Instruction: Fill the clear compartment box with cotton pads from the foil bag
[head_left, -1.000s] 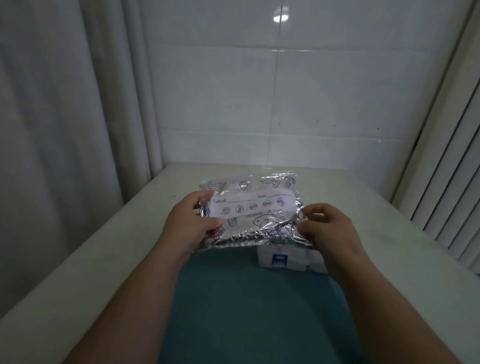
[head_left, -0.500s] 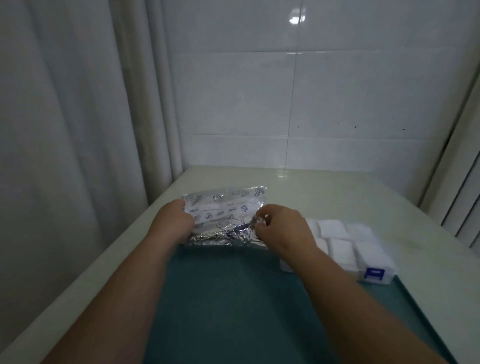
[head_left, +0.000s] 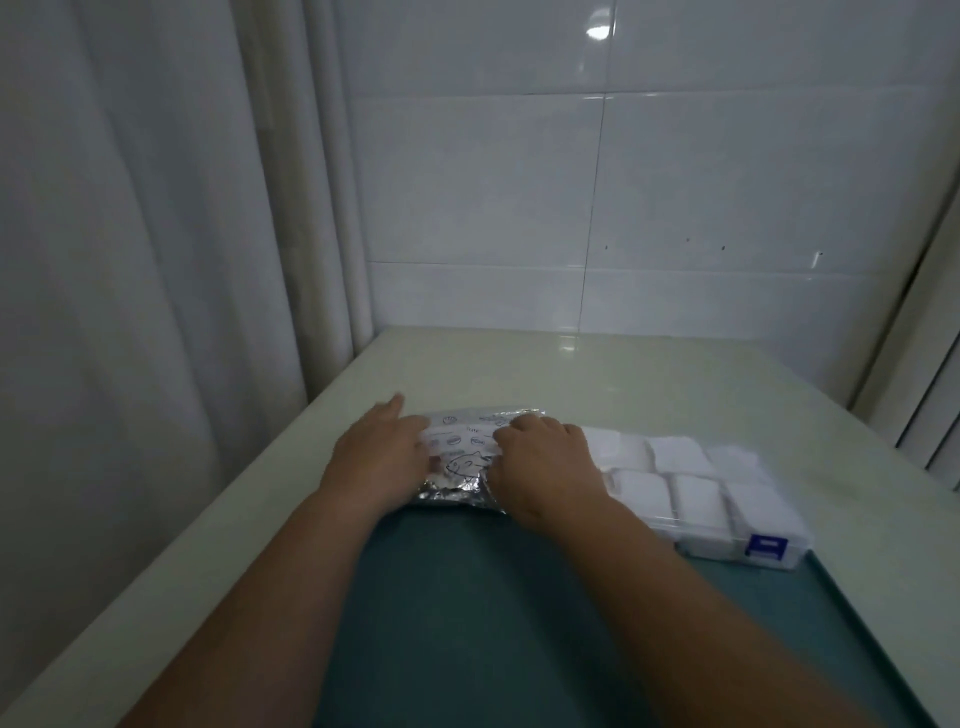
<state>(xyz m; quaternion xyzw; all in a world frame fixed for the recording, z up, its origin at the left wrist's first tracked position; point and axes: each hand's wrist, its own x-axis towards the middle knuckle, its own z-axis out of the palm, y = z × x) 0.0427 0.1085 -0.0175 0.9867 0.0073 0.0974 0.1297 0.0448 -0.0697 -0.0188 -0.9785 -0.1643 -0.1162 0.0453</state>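
Lying flat on the counter (head_left: 623, 374), the foil bag (head_left: 462, 457) sat under both hands. The left hand (head_left: 382, 457) pressed it with released, straight fingers; the right hand (head_left: 543, 462) bent its fingers onto it, whether grasping or only pressing could not be told. Just right of them, the clear compartment box (head_left: 706, 543) looked full of cotton pads (head_left: 675, 452). Filling seemed finished, leaving only the bag to let go.

The room is dim and a bit gray. One small bright spot of light shines high on the glossy tiled wall (head_left: 597, 32). A faint glow shows on the far end of the table (head_left: 569, 344). The foil bag (head_left: 452, 491) glints a little. The left hand (head_left: 379, 457) and right hand (head_left: 540, 467) look soft and smeared. Straight lines bend near the edges.
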